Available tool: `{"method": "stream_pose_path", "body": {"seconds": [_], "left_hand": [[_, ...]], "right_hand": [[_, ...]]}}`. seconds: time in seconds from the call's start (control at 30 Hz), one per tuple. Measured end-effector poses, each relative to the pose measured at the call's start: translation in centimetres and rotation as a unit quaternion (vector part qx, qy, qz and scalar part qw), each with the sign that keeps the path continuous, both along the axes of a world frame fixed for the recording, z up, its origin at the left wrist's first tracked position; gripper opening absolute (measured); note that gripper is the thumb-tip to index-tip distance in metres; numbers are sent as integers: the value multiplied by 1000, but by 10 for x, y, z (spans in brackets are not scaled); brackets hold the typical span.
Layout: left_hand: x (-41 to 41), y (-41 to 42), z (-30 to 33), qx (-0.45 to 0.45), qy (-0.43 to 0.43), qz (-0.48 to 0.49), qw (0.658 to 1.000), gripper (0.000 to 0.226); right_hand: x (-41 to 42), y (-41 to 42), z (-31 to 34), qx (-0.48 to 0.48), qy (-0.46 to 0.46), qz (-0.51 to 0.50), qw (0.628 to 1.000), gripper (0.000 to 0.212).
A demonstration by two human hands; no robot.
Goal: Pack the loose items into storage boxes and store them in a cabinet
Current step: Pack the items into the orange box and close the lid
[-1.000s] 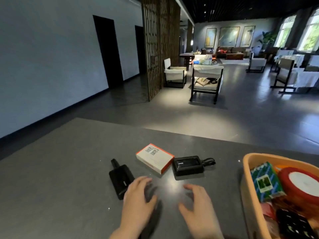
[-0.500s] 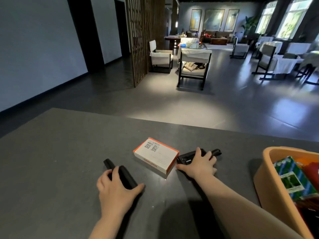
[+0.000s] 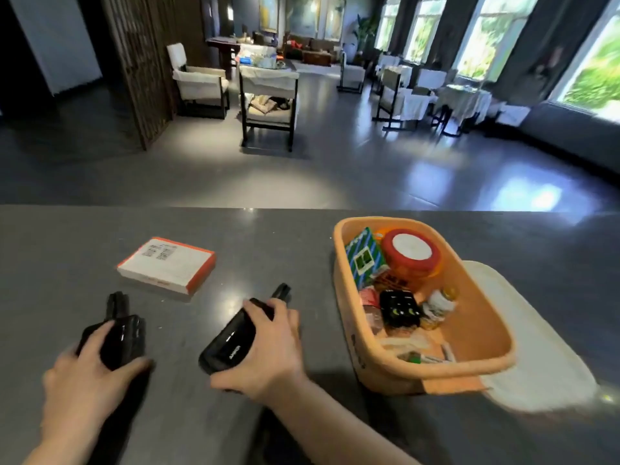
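Observation:
My left hand grips a black device with a short stub at its top, near the counter's front left. My right hand holds a second black device, tilted, with a strap end poking out beyond my fingers. A white box with orange edges lies flat on the grey counter behind both hands. To the right stands an orange storage box holding a red-lidded jar, a green-and-blue packet, a small bottle and other items.
A white lid lies under and to the right of the orange box. Beyond the counter's far edge is an open floor with chairs and tables, a wooden lattice screen at left and windows at right.
Both hands closed on the black devices and drew them toward me. The view swung right, bringing the whole orange box and its white lid into sight.

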State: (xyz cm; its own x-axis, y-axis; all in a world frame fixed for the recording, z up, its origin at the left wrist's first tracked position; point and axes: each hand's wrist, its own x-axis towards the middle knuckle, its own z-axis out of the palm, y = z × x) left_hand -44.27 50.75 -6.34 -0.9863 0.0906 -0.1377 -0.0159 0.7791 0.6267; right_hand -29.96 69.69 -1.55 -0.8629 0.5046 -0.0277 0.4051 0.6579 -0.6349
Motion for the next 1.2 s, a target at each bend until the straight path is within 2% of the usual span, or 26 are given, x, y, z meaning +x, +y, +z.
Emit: {"method": "stream_pose_path", "body": {"seconds": [0.1,0.17,0.23,0.33,0.47,0.6,0.7,0.8,0.93,1.03,1.13,1.2], "left_hand": [[22,7,-18,72,-11,0,997,105],[52,22,-5,149,-13,5,989,104],[84,43,22,205,-2,-14,979,100],[118,76,60,248,32,-54,967,85],[147,114,89,281,70,-87,953,80],[170,143,100,308,65,-127,941,80],[181,157,101,310,57,-148,937,80],[187,164,101,293,61,-171,939,80],[185,163,100,292,69,-183,936,80],[181,160,99,291,69,-188,936,80],[176,159,97,289,68,-198,934,80],[173,159,95,286,62,-210,933,80]], "right_hand": [[36,6,40,-13,83,35,996,109],[61,19,70,-2,128,33,991,110],[90,41,93,21,131,21,991,112],[138,80,105,48,85,-9,995,113],[184,123,95,31,18,-83,996,115],[186,151,86,-12,-35,-113,993,117],[169,167,83,9,-111,-112,987,116],[146,175,78,49,-215,-104,970,120],[122,162,66,106,-342,-105,928,127],[109,152,56,97,-366,-126,917,126],[103,150,49,21,-366,-161,916,128],[101,152,47,5,-372,-177,911,131]]}}
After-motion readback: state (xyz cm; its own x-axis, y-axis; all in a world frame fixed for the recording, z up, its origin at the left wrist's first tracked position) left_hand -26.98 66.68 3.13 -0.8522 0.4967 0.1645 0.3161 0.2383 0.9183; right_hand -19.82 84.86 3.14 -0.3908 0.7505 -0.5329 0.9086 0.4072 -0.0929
